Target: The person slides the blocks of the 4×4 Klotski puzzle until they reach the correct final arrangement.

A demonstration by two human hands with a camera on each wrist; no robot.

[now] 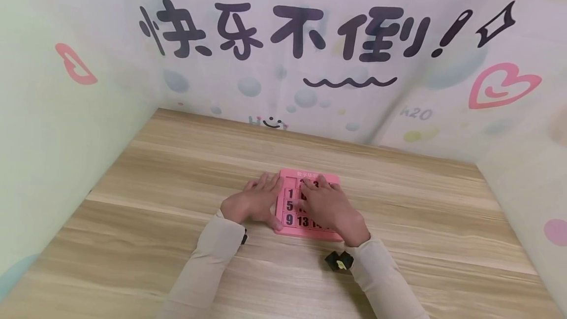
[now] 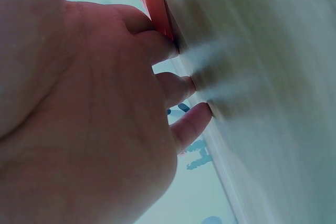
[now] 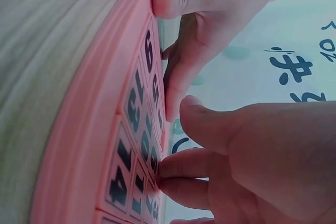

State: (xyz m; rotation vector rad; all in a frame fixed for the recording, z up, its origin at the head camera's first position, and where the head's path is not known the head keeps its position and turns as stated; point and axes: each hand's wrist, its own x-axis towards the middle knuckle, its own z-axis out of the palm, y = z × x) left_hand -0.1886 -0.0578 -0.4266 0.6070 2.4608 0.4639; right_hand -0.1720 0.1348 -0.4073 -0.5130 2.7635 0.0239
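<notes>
A pink sliding number puzzle lies flat on the wooden table, its tiles bearing black numerals. At its upper left the recess shows a gap without a tile, and 1, 5 and 9 run down the left column. My left hand steadies the puzzle's left side, thumb on the near left corner; in the left wrist view several fingertips rest on the tabletop. Over the middle and right columns lies my right hand, covering several numerals. Its fingertips touch the tiles, fingers extended.
The wooden table stretches out around the puzzle. Behind it hangs a printed backdrop with large dark characters, bubbles and hearts, and a pale wall stands at left. A small black device sits at the right wrist.
</notes>
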